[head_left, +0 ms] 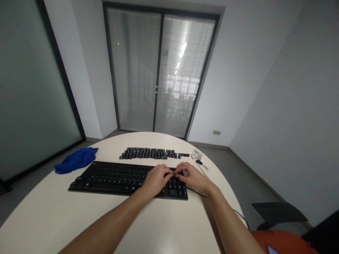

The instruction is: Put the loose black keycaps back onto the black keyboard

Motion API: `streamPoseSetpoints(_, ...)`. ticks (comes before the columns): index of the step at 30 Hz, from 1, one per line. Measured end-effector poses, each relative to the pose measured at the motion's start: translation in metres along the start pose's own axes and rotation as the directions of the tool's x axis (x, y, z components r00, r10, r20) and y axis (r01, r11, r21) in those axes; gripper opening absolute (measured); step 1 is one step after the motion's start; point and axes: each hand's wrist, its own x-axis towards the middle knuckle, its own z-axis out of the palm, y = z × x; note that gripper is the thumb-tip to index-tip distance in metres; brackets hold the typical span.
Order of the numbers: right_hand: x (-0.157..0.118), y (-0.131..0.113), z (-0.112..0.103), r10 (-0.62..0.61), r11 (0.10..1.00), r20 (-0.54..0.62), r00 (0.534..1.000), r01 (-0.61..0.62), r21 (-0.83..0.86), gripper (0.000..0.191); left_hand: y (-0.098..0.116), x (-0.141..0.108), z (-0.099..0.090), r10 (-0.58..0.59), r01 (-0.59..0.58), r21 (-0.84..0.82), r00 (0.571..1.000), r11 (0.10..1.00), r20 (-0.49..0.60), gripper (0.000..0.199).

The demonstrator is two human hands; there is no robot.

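A black keyboard (113,176) lies flat across the white table. Over its right part, my left hand (156,179) and my right hand (191,176) meet, thumbs and fingertips drawn together at the upper number keys. Both hands are closed in a pinch around something small and dark, too small to make out. Beyond the keyboard, loose black keycaps (145,153) are laid out in rows, with a few more at their right end.
A crumpled blue cloth (76,160) lies at the table's left. At the right are a clear crumpled plastic piece (196,154), a small brush-like tool (202,164) and a black cable (197,192). The white table (169,225) has a rounded edge; a chair (280,212) stands at the right.
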Motion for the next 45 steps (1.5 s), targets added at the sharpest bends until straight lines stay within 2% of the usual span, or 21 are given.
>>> streamPoseSetpoints(18, -0.0012, -0.0017, -0.0003, -0.018, 1.0, 0.023, 1.0, 0.018, 0.012, 0.012, 0.0043, 0.0019, -0.0028, -0.065, 0.067, -0.085, 0.998, 0.994, 0.024, 0.015)
streamPoseSetpoints(27, 0.001, -0.003, -0.0009, -0.042, 0.999, 0.014, 0.999, 0.042, 0.016, 0.01, 0.0061, 0.0005, -0.0049, -0.054, 0.055, -0.1, 0.998, 0.993, 0.012, 0.014)
streamPoseSetpoints(35, 0.0019, 0.0012, 0.0009, -0.005, 0.999, 0.008, 1.0, 0.005, 0.033, 0.014, 0.0052, 0.0007, -0.0038, -0.067, 0.066, -0.098, 0.998, 0.993, -0.001, 0.014)
streamPoseSetpoints(45, 0.0018, 0.0003, -0.0003, -0.025, 1.0, 0.016, 1.0, 0.025, 0.02, 0.005, 0.008, 0.0014, -0.0067, -0.09, 0.091, -0.108, 0.996, 0.99, 0.016, 0.016)
